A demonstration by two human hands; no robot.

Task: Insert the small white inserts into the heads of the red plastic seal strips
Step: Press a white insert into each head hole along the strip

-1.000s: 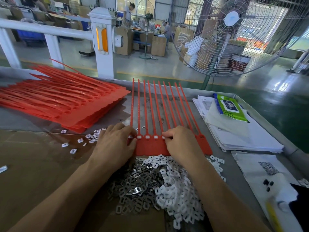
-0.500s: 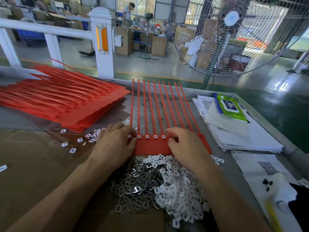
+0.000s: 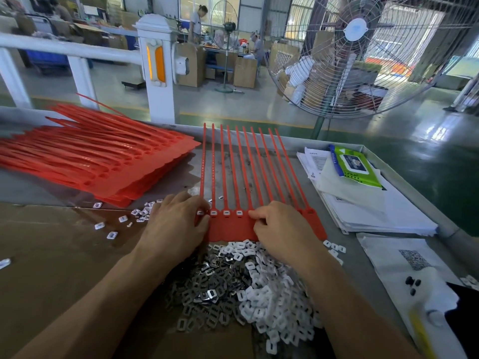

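A sheet of red seal strips [image 3: 233,229] lies flat in front of me, its tails pointing away. Several white inserts [image 3: 226,212] sit in the leftmost heads. My left hand [image 3: 176,224] pinches the sheet's left edge between thumb and curled fingers. My right hand [image 3: 282,229] has its fingers curled, and thumb and forefinger pinch down on the head just right of the last visible seated insert. What they pinch is hidden under the fingertips. A heap of loose white inserts [image 3: 261,304] lies under my wrists, beside grey metal clips [image 3: 207,288].
A stack of red strip sheets [image 3: 108,161] lies at the left, with stray inserts [image 3: 121,218] near it. Papers [image 3: 368,211] and a green wipes pack [image 3: 355,167] lie at the right. A white bag [image 3: 404,265] is at the near right. A big fan [image 3: 363,53] stands beyond the table.
My right hand slid right along the heads, baring one more seated insert, then came back left and covers that spot again. My left hand has stayed on the sheet's left edge.
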